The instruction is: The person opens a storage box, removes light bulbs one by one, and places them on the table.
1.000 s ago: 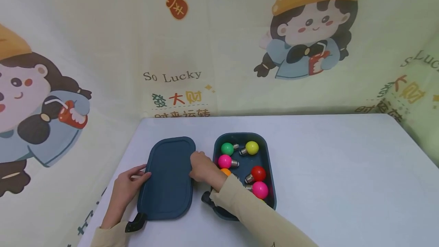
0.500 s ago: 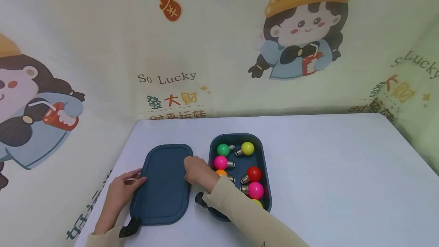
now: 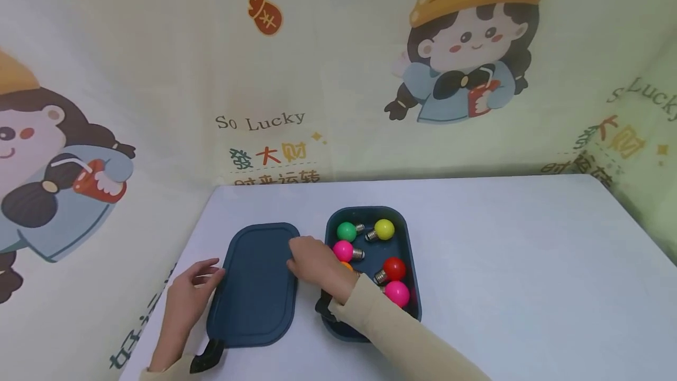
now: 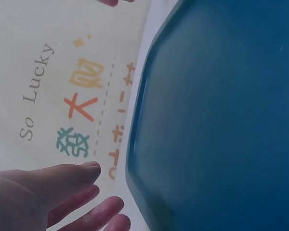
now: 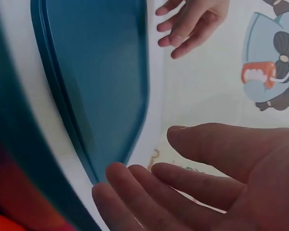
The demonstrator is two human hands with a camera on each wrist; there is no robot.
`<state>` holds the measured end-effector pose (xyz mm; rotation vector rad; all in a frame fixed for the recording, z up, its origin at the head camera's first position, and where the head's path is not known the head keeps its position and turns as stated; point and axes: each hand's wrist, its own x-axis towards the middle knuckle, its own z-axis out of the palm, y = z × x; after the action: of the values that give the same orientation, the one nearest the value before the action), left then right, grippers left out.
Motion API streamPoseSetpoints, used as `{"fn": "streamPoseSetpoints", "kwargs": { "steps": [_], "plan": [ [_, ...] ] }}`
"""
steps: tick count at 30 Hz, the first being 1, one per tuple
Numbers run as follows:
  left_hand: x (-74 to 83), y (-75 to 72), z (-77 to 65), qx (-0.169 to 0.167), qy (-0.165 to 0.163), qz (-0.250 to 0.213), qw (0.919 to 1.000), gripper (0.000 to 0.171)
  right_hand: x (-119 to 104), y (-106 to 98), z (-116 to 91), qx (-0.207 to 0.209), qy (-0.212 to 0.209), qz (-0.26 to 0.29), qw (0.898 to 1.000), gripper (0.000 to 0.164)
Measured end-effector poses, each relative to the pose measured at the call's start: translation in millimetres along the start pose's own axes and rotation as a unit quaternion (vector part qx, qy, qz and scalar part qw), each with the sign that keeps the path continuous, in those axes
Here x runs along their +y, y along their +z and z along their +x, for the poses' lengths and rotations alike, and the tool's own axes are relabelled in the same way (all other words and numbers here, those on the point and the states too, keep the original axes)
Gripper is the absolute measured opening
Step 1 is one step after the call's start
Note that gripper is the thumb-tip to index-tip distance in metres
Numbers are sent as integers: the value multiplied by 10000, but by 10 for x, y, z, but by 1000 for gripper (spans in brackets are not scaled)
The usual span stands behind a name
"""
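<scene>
A dark blue rectangular lid (image 3: 256, 287) with rounded corners lies at the left of the white table. My left hand (image 3: 187, 296) is beside its left edge, thumb and fingers relaxed and apart; in the left wrist view they are separate from the lid's blue surface. On the other side, my right hand (image 3: 322, 266) reaches across the container to the lid's right edge. Its loose fingers (image 5: 135, 192) lie near that edge in the right wrist view, thumb spread away, nothing between them. The matching dark blue container (image 3: 409, 251) stands right of the lid, partly hidden by my right forearm.
Inside the container lie colored bulbs with metal screw bases: a green bulb (image 3: 346, 231), a yellow bulb (image 3: 384, 229), a red bulb (image 3: 394, 268), pink ones and an orange one. White tabletop (image 3: 508, 263) extends to the right. A cartoon-printed curtain (image 3: 359, 75) hangs behind.
The lid has shifted toward me relative to the container. My left fingertips have come off its left edge, and my right hand has drawn slightly right. The head view has shifted a little.
</scene>
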<state>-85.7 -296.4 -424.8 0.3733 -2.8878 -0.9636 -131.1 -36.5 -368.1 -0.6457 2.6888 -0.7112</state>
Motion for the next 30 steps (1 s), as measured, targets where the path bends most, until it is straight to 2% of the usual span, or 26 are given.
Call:
{"fn": "streamPoseSetpoints", "kwargs": {
  "steps": [8,13,17,20,24,30],
  "plan": [
    [90,55,-77,106,140,-220,9996,40,33,-92,-170,295,-395,-30,9988,36],
    [199,94,-139,148,264,-494,9983,37,131,-176,-322,346,-711,-30,9969,37],
    [283,130,-180,206,364,-596,9973,34,252,-218,-408,546,-871,-21,9947,33],
    [375,182,-208,147,459,-736,9961,34,358,-227,-453,687,-896,85,9936,30],
    [514,280,-250,86,561,-980,9936,33,480,-232,-498,765,-806,523,9924,27],
    [689,477,-317,-55,681,-1216,9902,31,616,-249,-588,925,-617,842,9902,26]
  ]
}}
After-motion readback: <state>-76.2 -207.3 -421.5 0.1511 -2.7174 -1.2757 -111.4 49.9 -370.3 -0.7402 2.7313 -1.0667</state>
